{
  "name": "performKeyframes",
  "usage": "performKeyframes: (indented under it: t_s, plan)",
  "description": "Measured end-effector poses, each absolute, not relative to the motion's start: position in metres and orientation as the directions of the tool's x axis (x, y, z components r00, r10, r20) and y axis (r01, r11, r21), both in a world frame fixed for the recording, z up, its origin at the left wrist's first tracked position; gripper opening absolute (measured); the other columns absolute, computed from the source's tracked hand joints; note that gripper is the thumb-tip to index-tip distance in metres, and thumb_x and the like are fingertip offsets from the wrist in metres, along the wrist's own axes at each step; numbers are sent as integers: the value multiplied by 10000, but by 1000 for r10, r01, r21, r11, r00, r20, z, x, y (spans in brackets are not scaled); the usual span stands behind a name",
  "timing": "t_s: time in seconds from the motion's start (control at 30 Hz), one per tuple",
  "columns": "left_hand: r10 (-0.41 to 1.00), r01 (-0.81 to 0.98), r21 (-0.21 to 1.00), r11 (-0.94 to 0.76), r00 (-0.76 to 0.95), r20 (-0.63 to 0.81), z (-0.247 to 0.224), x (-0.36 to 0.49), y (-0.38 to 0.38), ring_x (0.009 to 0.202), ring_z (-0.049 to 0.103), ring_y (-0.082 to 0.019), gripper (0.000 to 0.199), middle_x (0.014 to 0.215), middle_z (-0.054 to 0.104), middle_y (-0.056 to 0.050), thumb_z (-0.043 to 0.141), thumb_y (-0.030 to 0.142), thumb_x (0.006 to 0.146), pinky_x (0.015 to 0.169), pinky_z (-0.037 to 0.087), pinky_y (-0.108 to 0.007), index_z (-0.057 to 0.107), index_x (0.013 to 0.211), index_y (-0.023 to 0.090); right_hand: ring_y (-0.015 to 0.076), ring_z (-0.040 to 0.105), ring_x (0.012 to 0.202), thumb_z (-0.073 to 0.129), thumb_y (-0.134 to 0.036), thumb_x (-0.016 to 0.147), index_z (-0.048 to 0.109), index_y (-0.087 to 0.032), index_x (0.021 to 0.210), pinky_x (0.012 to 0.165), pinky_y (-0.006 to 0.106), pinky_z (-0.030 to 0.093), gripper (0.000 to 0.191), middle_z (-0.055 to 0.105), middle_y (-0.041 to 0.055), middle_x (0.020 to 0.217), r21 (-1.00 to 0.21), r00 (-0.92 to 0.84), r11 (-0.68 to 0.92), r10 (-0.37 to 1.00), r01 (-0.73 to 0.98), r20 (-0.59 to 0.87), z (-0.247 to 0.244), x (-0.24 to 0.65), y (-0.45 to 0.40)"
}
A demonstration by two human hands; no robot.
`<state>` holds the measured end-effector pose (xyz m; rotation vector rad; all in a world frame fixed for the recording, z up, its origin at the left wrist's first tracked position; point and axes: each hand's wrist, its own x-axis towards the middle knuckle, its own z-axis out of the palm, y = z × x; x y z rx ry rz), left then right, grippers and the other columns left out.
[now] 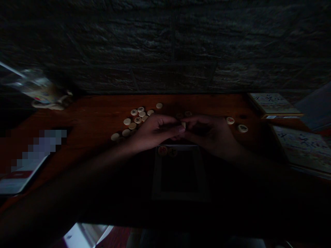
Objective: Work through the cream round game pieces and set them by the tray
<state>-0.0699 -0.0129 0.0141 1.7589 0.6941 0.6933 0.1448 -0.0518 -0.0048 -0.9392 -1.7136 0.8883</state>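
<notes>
In the dim head view, my left hand (155, 130) and my right hand (213, 135) meet at the middle of the table. Between their fingertips is a pale Chinese chess piece (183, 124), held on edge and partly covered by the fingers. Both hands are closed on it. Just below them lies an open shallow box (158, 179). A red-marked piece (162, 150) and a darker-marked piece (173, 151) rest side by side at its upper left corner. Beyond my left hand, several loose pieces (138, 120) are scattered, some face down.
Right of my right hand lie a red-marked disc (230, 120) and a dark-marked disc (242, 128). Two flat printed boxes (274, 103) (305, 146) are at the right. At the left are a plastic cup (40, 88) and a phone-like device (20, 181). A stone wall (155, 44) bounds the table's back.
</notes>
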Motion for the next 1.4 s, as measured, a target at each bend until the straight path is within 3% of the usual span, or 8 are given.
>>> performKeyframes:
  t_s: [0.17, 0.43, 0.63, 1.0, 1.17, 1.4]
  plan:
    - [742, 122, 958, -258, 660, 116, 10, -71, -12, 758, 736, -140, 295, 838, 777, -46, 698, 436, 967, 696, 589, -212, 768, 897, 159, 164, 712, 792, 854, -284, 835, 776, -234, 1110, 769, 312, 593, 290, 744, 6, 866, -881, -253, 440, 884, 172, 392, -6, 145, -52]
    - [741, 127, 958, -259, 662, 113, 11, -71, -12, 752, 721, -127, 285, 825, 760, -31, 707, 425, 968, 692, 570, -197, 757, 892, 155, 193, 734, 872, 859, -319, 833, 736, -228, 1190, 855, 354, 597, 388, 752, 24, 926, -901, -281, 397, 897, 173, 341, -5, 146, -52]
    - [740, 129, 955, -266, 662, 117, 10, -71, -12, 759, 721, -125, 277, 825, 754, -34, 700, 417, 975, 693, 570, -197, 757, 906, 155, 162, 720, 811, 824, -268, 872, 758, -220, 1147, 787, 313, 586, 287, 759, 14, 897, -874, -286, 455, 871, 168, 399, -7, 146, -52]
    - [734, 117, 959, -259, 669, 116, 10, -72, -11, 765, 722, -124, 264, 846, 760, -35, 691, 389, 981, 699, 570, -197, 761, 935, 139, 185, 720, 840, 827, -303, 864, 712, -225, 1190, 785, 327, 578, 354, 745, 14, 896, -866, -294, 446, 879, 224, 376, -3, 146, -53]
    - [745, 106, 969, -225, 659, 101, 10, -70, -12, 756, 724, -125, 225, 833, 752, -32, 710, 354, 968, 696, 582, -200, 759, 939, 137, 191, 730, 881, 734, -355, 942, 718, -229, 1107, 771, 313, 576, 208, 773, 36, 989, -868, -300, 434, 884, 242, 358, 2, 146, -54]
    - [738, 121, 963, -242, 667, 102, 11, -69, -13, 769, 716, -119, 246, 832, 744, -29, 731, 374, 959, 698, 574, -185, 762, 907, 136, 206, 710, 935, 707, -445, 960, 730, -225, 979, 817, 325, 555, 223, 758, 45, 1023, -877, -305, 416, 890, 239, 339, 4, 146, -52]
